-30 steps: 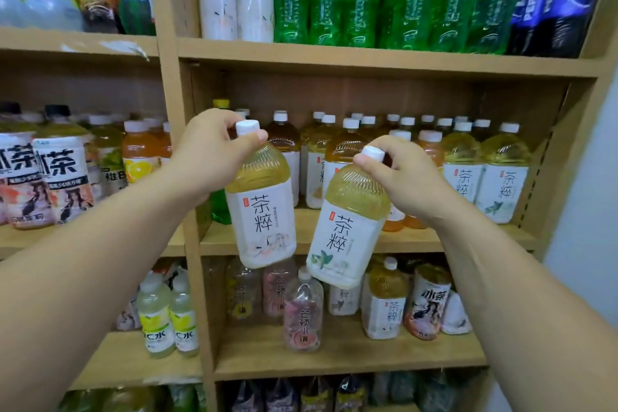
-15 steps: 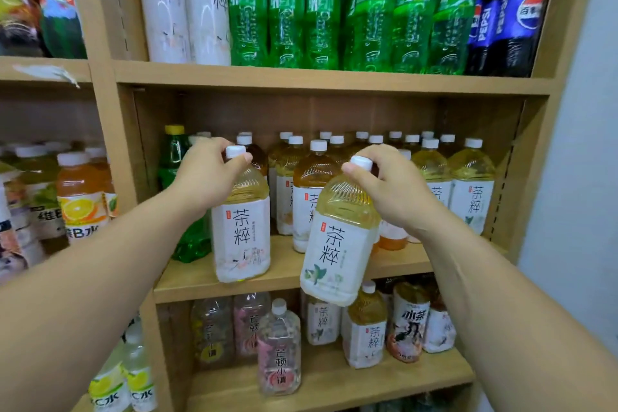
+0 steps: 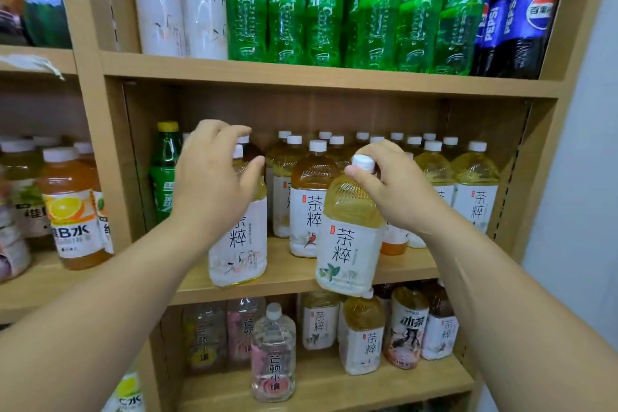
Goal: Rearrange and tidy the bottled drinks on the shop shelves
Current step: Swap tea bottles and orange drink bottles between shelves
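Far left of the middle shelf (image 3: 294, 281), past the upright post (image 3: 100, 150), an orange drink (image 3: 72, 207) stands in the next bay. Just inside the post, at the shelf's left end, a green soda bottle (image 3: 165, 170) stands toward the back.

Your L hand (image 3: 214, 177) is right of it, fingers spread & relaxed around the neck of a tea bottle (image 3: 239, 241). Can't tell if skin touches plastic. That bottle stands upright w/ its base at the shelf's front edge.

Next right, a darker tea bottle (image 3: 309, 211) stands further back, w/ a bare strip of board in front of it.

Your R hand (image 3: 401, 191) pinches the white cap (image 3: 364, 163) of a second tea bottle (image 3: 351, 244), thumb & fingers curled on it. This one hangs in front of the shelf's edge, slightly tilted, base below the board, resting on nothing.

Hands are apart, w/ the bare strip between their bottles.

Behind & right of your R hand, rows of tea bottles (image 3: 475, 191) fill the shelf up to the side wall (image 3: 535, 184). The upper board (image 3: 301, 75) sits well above the caps. Under the shelf, small bottles (image 3: 274, 354) stand below the hanging one.
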Tool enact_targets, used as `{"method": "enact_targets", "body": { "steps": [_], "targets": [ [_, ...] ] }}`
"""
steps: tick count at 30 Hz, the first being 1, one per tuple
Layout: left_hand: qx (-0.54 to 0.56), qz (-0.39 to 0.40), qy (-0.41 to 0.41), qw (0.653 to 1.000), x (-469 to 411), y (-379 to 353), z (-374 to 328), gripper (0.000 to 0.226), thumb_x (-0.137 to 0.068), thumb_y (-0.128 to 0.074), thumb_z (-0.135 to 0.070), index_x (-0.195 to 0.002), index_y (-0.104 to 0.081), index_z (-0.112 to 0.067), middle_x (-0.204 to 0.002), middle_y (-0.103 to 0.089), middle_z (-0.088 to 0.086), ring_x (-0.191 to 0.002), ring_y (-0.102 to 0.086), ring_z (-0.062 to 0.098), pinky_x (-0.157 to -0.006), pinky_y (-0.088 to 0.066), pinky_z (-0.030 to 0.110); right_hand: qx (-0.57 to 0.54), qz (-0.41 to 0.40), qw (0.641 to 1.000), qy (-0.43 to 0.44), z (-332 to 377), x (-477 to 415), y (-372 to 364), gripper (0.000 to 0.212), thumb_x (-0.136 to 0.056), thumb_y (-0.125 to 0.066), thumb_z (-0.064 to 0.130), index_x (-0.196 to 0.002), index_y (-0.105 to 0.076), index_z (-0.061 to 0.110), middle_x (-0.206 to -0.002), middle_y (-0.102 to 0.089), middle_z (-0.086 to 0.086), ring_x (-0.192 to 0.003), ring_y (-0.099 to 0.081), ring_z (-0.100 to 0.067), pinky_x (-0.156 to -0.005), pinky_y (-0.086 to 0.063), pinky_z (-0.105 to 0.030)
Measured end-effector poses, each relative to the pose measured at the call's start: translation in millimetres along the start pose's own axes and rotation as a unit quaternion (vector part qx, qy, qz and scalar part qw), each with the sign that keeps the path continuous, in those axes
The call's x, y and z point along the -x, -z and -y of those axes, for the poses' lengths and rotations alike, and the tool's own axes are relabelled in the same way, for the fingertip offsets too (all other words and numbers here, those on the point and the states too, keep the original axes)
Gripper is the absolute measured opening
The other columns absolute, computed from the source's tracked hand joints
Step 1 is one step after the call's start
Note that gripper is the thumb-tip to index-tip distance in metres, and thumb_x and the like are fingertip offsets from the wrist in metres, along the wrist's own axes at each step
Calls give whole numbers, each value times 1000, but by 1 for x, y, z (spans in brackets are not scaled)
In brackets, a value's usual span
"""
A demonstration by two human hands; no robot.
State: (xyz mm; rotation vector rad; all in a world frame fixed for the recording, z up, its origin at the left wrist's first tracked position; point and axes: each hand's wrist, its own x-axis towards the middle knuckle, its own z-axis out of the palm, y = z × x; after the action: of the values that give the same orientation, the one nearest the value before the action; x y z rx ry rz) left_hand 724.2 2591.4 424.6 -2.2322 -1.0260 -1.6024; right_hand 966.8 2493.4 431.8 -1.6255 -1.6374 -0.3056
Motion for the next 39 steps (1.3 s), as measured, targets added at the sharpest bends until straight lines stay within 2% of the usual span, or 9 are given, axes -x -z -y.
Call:
{"method": "enact_targets", "body": {
  "steps": [2, 7, 12, 18, 23, 28, 32, 36, 39],
  "targets": [
    [30, 55, -19, 998, 0, -5, -20, 47, -90, -72, -31, -131, -59, -14, -121, -56, 5, -107, -58, 23, -92, -50, 40, -4, -16, 1000, 3, -4, 6, 5, 13, -101, -56, 40, -101, -58, 27, -96, -50, 11, -86, -49, -4, -71, -34, -16],
    [95, 199, 89, 971, -7, -47, -52, 79, -88, -74, -44, -152, -37, -19, -148, -44, 3, -132, -50, 22, -108, -45, 39, -21, -79, 996, -25, -24, 27, 24, 15, -101, -57, 36, -95, -59, 22, -96, -55, 2, -86, -48, -6, -70, -33, -9],
    [105, 226, 218, 944, -10, -94, -62, 92, -77, -81, -54, -146, -36, -12, -141, -47, 12, -125, -53, 31, -89, -53, 41, -8, -83, 996, -39, -40, 45, 39, 21, -99, -58, 40, -96, -63, 19, -94, -55, 3, -87, -49, -9, -71, -34, -15],
    [172, 186, 266, 930, 3, -122, -63, 100, -76, -87, -39, -151, -24, -21, -144, -44, 11, -127, -52, 31, -99, -50, 43, 1, -71, 997, -34, -50, 62, 46, 17, -99, -57, 40, -96, -63, 24, -92, -55, 6, -91, -50, -2, -71, -35, -12],
    [169, 170, 259, 936, 4, -126, -58, 110, -64, -95, -37, -148, -25, -26, -138, -52, 8, -121, -58, 28, -97, -54, 42, 2, -71, 997, -31, -51, 60, 40, 20, -98, -56, 42, -93, -61, 24, -89, -54, 6, -88, -49, -3, -69, -33, -16],
    [161, 125, 238, 950, 16, -120, -64, 108, -62, -93, -40, -147, -26, -31, -135, -45, 5, -117, -55, 24, -89, -50, 33, -11, -80, 996, -24, -44, 52, 37, 22, -99, -56, 42, -93, -62, 22, -92, -55, 3, -89, -49, -6, -69, -32, -13],
    [157, 107, 195, 962, 31, -97, -70, 106, -58, -91, -47, -143, -29, -41, -134, -41, -2, -118, -49, 18, -93, -50, 34, -26, -93, 995, -17, -37, 45, 36, 20, -99, -58, 40, -94, -61, 21, -93, -55, 4, -87, -48, -7, -70, -32, -15],
    [198, 81, 176, 961, 38, -50, -68, 103, -56, -93, -39, -141, -34, -43, -129, -46, -6, -110, -51, 10, -89, -47, 27, -16, -81, 997, 4, -26, 34, 29, 15, -99, -59, 39, -95, -60, 24, -93, -55, 4, -86, -48, -5, -69, -31, -11],
    [207, 60, 158, 964, 40, -5, -60, 101, -51, -95, -43, -135, -39, -47, -127, -54, -10, -113, -56, 11, -96, -52, 34, -16, -63, 998, 28, -14, 23, 18, 18, -99, -60, 38, -100, -63, 20, -91, -53, 9, -87, -45, -7, -71, -30, -10]
  ]
}}
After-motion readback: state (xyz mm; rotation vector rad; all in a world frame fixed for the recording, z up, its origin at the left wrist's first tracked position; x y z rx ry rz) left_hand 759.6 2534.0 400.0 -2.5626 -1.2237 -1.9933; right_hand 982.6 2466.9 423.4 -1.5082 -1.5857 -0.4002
